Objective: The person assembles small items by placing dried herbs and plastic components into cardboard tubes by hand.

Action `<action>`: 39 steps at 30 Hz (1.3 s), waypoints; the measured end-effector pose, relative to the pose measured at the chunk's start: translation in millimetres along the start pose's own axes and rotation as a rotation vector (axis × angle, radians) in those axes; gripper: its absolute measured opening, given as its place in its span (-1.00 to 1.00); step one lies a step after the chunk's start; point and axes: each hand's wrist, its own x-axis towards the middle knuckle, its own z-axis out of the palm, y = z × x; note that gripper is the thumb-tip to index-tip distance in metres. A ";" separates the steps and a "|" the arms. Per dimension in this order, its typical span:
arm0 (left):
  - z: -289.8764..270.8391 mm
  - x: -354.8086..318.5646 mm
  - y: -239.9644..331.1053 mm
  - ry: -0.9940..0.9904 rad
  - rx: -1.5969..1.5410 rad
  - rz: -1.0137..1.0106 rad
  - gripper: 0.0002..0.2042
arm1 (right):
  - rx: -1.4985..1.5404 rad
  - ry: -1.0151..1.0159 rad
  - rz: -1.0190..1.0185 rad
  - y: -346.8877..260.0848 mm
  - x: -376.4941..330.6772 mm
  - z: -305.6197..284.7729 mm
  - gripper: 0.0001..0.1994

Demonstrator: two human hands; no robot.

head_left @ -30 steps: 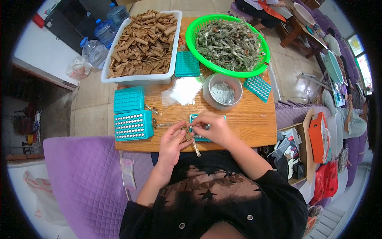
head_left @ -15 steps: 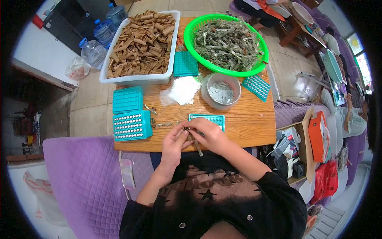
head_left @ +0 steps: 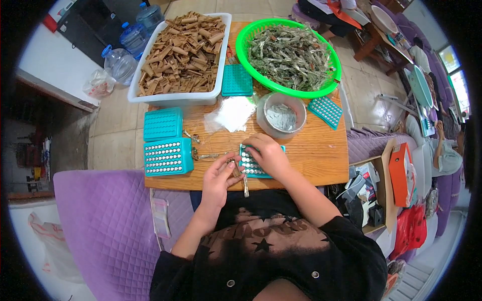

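At the centre of the frame, the right hand [head_left: 268, 156] lies flat, fingers curled, over a small teal tray [head_left: 249, 164] of round cells on the wooden desk [head_left: 311, 150]. Just left of it, the left hand [head_left: 219, 177] pinches a thin brownish strip [head_left: 245, 184] that hangs past the desk's lower edge.

At the frame's centre the surface [head_left: 316, 155] is warm honey-brown wood. On it lie teal trays [head_left: 168, 156] dotted with rows of pale silver discs — one more such tray [head_left: 251, 163] sits under the hands. Upper middle, a white tub [head_left: 181, 55] holds tan-brown strips; to its right, a bright green basket [head_left: 288, 50] holds grey-green dried pieces. A grey bowl [head_left: 281, 114] stands below it. Lower left, the cushion [head_left: 100, 220] is purple with a quilted diamond pattern. The shirt [head_left: 281, 251] is black — faint stars across it.
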 end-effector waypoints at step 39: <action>5.2 -1.7 -1.7 -0.025 0.106 0.039 -0.65 | 0.260 0.113 0.043 -32.5 -16.1 1.2 -0.87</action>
